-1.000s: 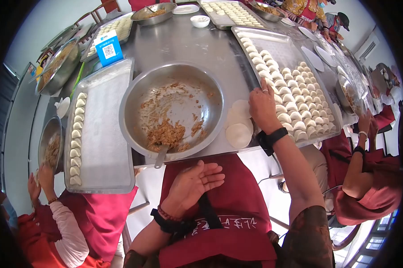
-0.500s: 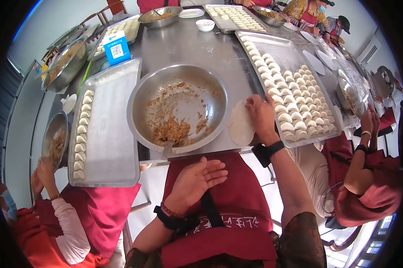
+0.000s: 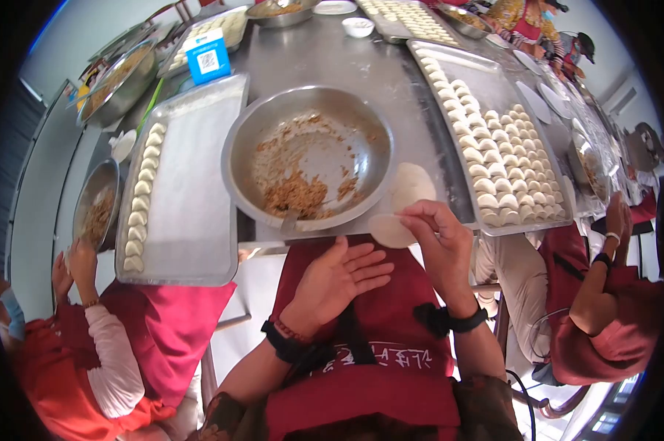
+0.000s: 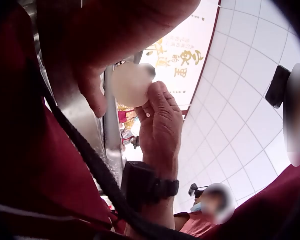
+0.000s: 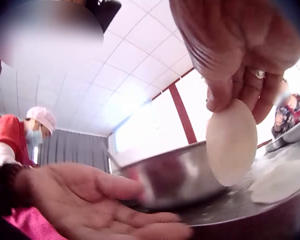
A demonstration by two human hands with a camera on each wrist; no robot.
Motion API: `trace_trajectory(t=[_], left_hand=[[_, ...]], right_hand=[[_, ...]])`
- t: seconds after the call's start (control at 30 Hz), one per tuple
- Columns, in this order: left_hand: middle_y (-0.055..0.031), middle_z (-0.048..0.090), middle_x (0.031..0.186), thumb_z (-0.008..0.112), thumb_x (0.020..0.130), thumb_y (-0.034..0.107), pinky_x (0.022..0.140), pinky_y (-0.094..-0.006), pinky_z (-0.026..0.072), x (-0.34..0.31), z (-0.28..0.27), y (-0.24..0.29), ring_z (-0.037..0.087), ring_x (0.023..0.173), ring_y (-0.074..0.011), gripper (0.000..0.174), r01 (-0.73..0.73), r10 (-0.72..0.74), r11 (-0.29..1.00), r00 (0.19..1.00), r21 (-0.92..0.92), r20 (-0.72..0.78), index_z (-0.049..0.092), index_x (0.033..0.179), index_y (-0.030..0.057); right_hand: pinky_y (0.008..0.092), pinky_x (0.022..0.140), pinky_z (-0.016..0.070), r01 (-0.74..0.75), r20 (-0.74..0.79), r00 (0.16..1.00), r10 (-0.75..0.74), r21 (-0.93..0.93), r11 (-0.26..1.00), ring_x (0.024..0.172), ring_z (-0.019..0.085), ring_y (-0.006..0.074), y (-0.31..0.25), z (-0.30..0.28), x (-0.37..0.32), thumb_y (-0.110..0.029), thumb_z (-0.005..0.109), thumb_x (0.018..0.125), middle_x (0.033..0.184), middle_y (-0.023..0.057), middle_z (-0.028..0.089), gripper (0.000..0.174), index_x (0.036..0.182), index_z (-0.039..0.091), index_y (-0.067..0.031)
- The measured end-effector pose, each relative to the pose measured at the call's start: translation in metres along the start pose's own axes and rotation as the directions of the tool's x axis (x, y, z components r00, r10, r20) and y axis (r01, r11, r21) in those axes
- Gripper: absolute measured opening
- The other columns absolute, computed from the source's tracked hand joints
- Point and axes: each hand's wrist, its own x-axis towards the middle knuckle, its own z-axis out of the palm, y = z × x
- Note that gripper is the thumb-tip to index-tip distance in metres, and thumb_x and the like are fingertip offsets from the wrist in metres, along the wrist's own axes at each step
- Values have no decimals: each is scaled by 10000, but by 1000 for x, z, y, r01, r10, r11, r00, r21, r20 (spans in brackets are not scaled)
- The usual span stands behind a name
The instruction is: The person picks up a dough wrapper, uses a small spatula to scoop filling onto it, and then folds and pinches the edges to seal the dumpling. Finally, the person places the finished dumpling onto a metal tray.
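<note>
My right hand (image 3: 445, 239) pinches a round white dumpling wrapper (image 3: 391, 231) by its edge, between thumb and fingers. In the right wrist view the wrapper (image 5: 232, 142) hangs from the fingertips. Palm up, my left hand (image 3: 339, 283) lies in front of the apron with its fingers extended and nothing on it. The held wrapper is just beyond the left fingertips. More wrappers (image 3: 413, 184) lie overlapped on the table beside a large steel bowl (image 3: 382, 121). Brown filling (image 3: 295, 192) clings to the bowl's bottom, and a spoon handle (image 3: 289, 222) leans at its near rim.
A tray (image 3: 192, 169) on the left carries one column of dumplings (image 3: 144, 184). The right tray (image 3: 461, 66) holds many rows of them. A blue sign (image 3: 208, 60) stands behind the left tray. People in red work at both sides, one near a smaller bowl (image 3: 100, 198).
My right hand has moved from the right tray's edge to the wrappers, then toward my body, lifting one wrapper off. My left hand stays palm up.
</note>
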Motion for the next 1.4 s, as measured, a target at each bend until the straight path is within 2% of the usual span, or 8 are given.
trace_trajectory(t=[0.07, 0.27, 0.37, 0.5, 0.7, 0.97, 1.17, 1.4], left_hand=[[-213, 531, 1348, 365, 1050, 488, 1100, -527, 416, -1, 4, 1, 517, 1279, -375, 636, -31, 33, 999, 997, -28, 70, 438, 1354, -65], [-162, 546, 1363, 409, 1052, 422, 1108, -557, 404, -16, 11, 4, 518, 1295, -323, 551, -150, 157, 981, 986, -120, 49, 439, 1389, -13], [-173, 572, 1324, 502, 1035, 310, 1104, -563, 414, -25, 4, 5, 548, 1261, -340, 469, -211, 204, 973, 976, 98, 73, 457, 1374, -12], [-179, 595, 1285, 560, 1008, 182, 1083, -529, 451, -40, -3, 9, 589, 1205, -342, 409, -260, 262, 961, 965, 94, -8, 480, 1344, -37], [-156, 604, 1273, 541, 1014, 136, 1062, -484, 481, -58, -9, 16, 603, 1188, -287, 355, -383, 388, 921, 917, 65, -95, 502, 1318, -42], [-127, 597, 1275, 543, 1011, 123, 1062, -460, 489, -65, -17, 21, 599, 1188, -259, 336, -442, 436, 897, 885, 0, -164, 496, 1315, -10], [-189, 631, 1183, 531, 1015, 114, 1035, -473, 512, -68, -20, 28, 621, 1156, -337, 311, -466, 458, 885, 870, -4, -180, 513, 1263, -73], [-221, 620, 1200, 543, 1000, 109, 1063, -532, 478, -67, -22, 32, 610, 1164, -385, 332, -465, 447, 884, 872, -53, -202, 495, 1267, -82]], right_hand=[[258, 796, 556, -190, 116, 979, 169, 197, 962, 916, 685, 86, -8, 7, -14, -13, 664, 911, 946, 52, 748, 118, 1029, 667, -16], [257, 767, 554, -271, 207, 951, 229, 204, 941, 885, 691, 102, -24, 25, -22, -11, 658, 911, 1018, 80, 743, 117, 1028, 667, -12], [279, 767, 565, -138, 162, 979, 125, 74, 988, 866, 688, 112, -15, 24, -19, -11, 668, 901, 1068, 86, 734, 122, 1023, 665, -11], [321, 802, 566, 106, 67, 993, -101, -77, 991, 957, 692, 185, -13, 30, -10, -29, 744, 826, 1090, 87, 722, 221, 1034, 669, -34], [402, 979, 478, 502, 230, 864, -448, -312, 807, 1126, 635, 299, -32, 59, 7, -133, 841, 693, 1077, 68, 711, 380, 1023, 667, -63], [431, 914, 477, 693, 447, 710, -544, -308, 652, 954, 668, 268, -45, 101, 24, -245, 761, 799, 935, 45, 710, 299, 1012, 646, -70], [384, 845, 507, 597, 464, 773, -433, -299, 745, 849, 678, 267, -49, 84, 40, -181, 712, 852, 868, 85, 717, 125, 908, 697, -70], [334, 747, 508, 181, 299, 946, -127, -160, 970, 754, 669, 235, -52, 64, 66, -184, 634, 952, 821, 132, 706, 186, 1046, 728, -53]])
